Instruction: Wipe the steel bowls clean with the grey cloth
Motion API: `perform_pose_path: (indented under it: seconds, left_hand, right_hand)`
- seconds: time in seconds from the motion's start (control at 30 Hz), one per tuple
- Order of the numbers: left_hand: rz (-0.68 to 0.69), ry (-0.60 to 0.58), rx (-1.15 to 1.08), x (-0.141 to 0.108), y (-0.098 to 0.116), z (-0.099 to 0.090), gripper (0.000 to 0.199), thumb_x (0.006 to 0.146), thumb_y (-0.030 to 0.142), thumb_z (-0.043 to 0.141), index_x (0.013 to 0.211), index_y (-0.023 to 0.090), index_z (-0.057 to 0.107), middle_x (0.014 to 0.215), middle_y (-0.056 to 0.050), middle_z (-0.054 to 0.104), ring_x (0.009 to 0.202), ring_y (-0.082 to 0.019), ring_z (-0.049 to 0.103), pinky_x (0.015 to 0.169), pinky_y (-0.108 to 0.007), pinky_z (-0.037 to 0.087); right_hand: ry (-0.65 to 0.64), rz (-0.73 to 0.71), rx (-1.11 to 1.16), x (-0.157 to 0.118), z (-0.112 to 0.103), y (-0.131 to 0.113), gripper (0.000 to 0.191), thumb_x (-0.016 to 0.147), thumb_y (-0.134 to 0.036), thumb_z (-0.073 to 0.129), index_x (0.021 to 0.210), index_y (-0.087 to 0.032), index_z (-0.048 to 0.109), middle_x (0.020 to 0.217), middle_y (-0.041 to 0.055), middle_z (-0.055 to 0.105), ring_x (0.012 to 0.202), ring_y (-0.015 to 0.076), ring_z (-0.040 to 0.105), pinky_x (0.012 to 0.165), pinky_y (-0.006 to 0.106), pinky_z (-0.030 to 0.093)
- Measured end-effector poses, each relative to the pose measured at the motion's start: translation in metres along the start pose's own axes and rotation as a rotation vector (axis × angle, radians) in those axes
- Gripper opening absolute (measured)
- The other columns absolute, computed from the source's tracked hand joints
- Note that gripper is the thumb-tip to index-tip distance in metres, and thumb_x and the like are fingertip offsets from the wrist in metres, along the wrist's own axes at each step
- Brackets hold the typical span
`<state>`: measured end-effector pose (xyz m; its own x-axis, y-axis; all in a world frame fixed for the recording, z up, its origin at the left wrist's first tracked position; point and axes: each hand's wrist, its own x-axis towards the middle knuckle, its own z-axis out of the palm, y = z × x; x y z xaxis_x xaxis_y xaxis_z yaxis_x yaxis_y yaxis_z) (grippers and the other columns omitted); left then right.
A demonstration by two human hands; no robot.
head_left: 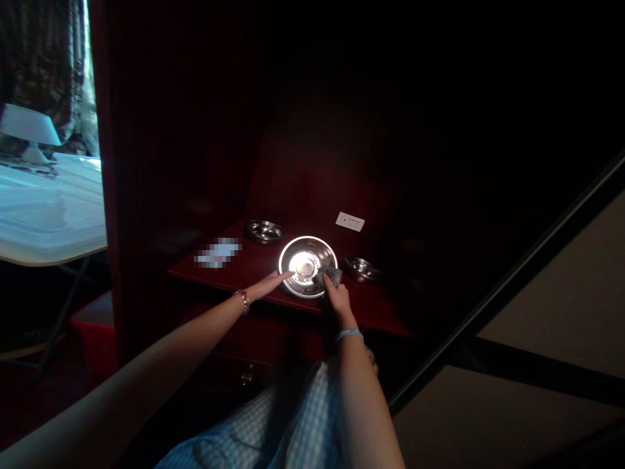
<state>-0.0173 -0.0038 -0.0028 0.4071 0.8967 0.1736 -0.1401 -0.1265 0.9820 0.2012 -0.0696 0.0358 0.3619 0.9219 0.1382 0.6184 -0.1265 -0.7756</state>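
A shiny metal bowl (306,251) is tilted toward me over the front part of a dark red shelf (219,279). My left hand (270,285) grips its left rim, thumb on the inner side and the other fingers hidden beneath. In my right hand (338,296) is a grey cloth (333,275), bunched up and pressed against the bowl's right inner side. Two smaller metal bowls rest on the shelf: one bowl (265,231) behind to the left, another bowl (362,268) to the right of my right hand.
A white socket plate (350,221) is on the back panel. A blurred-out pale item (218,253) lies on the shelf's left. Beyond the left panel stand a folding table (53,208), a lamp (30,127) and a red bin (95,332). A drawer knob (247,374) sits below.
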Motion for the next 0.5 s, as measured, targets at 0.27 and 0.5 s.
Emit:
perform_pose_path:
  seconds: [0.27,0.5]
  left_hand:
    - [0.000,-0.060,-0.016,0.004,-0.003,0.001,0.064,0.068,0.057,0.073,0.118,0.016,0.067,0.123,-0.009,0.069,0.123,-0.028,0.058,0.110,-0.036,0.039]
    - [0.003,-0.028,-0.027,0.007,-0.010,-0.002,0.056,0.062,0.045,0.076,0.108,0.013,0.070,0.112,-0.012,0.073,0.113,-0.030,0.063,0.106,-0.040,0.042]
  right_hand:
    - [-0.176,0.006,0.245,0.000,0.017,0.002,0.055,0.086,-0.057,0.051,0.055,-0.014,0.065,0.048,0.0050,0.062,0.050,0.0129,0.059,0.059,0.022,0.049]
    - [-0.246,0.060,0.286,-0.006,0.022,-0.004,0.048,0.090,-0.049,0.050,0.064,-0.013,0.067,0.056,0.0083,0.067,0.051,0.0147,0.063,0.059,0.024,0.052]
